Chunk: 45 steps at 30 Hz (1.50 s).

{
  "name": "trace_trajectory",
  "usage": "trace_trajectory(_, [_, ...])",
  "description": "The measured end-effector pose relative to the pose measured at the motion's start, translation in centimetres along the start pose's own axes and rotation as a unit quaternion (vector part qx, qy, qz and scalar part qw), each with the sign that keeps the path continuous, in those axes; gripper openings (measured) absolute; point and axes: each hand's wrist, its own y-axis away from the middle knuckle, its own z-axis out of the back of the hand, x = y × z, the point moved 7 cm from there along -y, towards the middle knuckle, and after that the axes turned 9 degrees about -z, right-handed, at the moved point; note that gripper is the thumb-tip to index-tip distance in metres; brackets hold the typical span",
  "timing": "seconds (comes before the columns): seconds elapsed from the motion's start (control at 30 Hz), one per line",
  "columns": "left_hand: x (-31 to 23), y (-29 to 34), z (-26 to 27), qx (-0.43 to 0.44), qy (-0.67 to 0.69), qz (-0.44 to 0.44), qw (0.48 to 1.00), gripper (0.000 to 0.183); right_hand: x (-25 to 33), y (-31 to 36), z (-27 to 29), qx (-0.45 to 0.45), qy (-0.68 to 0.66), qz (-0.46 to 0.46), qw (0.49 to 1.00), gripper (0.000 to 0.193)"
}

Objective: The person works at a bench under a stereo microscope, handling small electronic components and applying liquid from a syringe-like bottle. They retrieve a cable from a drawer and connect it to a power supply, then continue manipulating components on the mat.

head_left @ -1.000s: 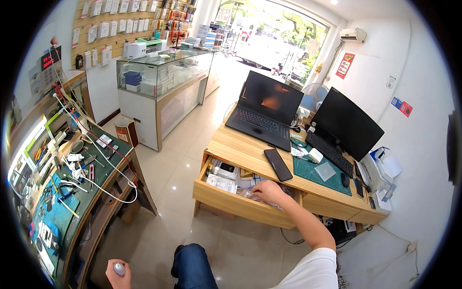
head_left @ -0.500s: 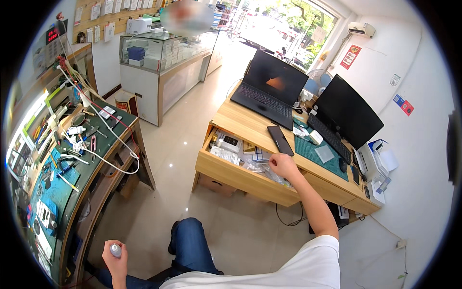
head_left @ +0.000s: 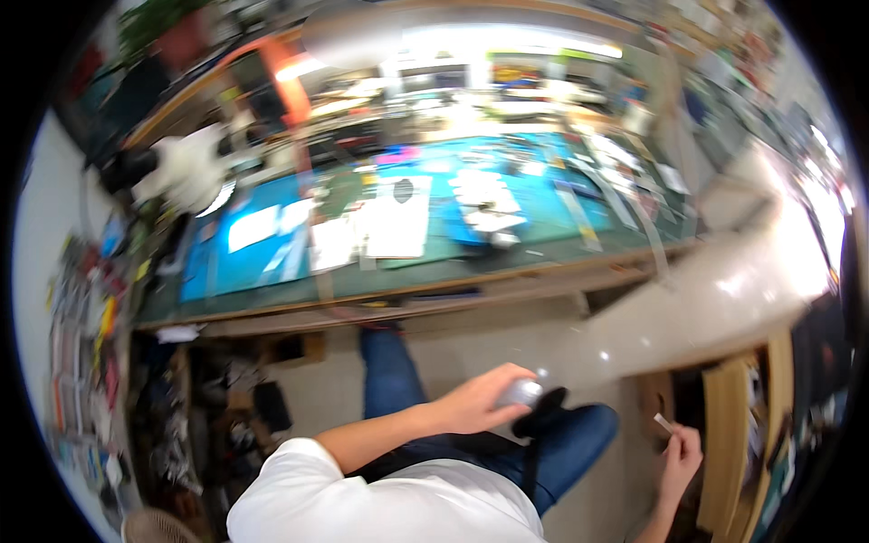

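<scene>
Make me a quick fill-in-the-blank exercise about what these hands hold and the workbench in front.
1. The small rounded grey bottle is in the person's ____ hand.
2. The right hand pinches a short, thin ____ strip.
3. The long dark green workbench carries bright ____ mats.

Missing words: left; white; blue.

left hand (head_left: 475,403) curled, forearm (head_left: 385,436) across body | right hand (head_left: 681,457) raised, fingers (head_left: 690,438) pinched | hands well apart

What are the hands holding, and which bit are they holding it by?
The left hand grips a small grey bottle around its side; the right hand pinches a thin whitish strip by one end.
</scene>
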Motion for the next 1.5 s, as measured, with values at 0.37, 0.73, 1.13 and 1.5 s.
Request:
trace_trajectory(0.37, [-4.1,20.6,19.5,-0.230,-0.151,0.071,0.959,0.053,26.3,12.5,-32.5,0.207,-0.054,0.315,0.925,0.007])
trace_trajectory(0.73, [-11.5,34.3,29.9,-0.229,-0.544,-0.004,0.807,0.052,34.9,25.8,-48.4,0.345,-0.089,0.327,0.875,0.004])
trace_trajectory(1.13, [-11.6,36.2,30.7,-0.141,-0.650,-0.023,0.746,0.044,35.2,28.3,-50.5,0.370,-0.093,0.311,0.870,0.007])
trace_trajectory(1.5, [-10.5,34.5,30.4,-0.095,-0.671,-0.031,0.735,0.044,34.1,26.9,-50.4,0.366,-0.060,0.305,0.877,0.010])
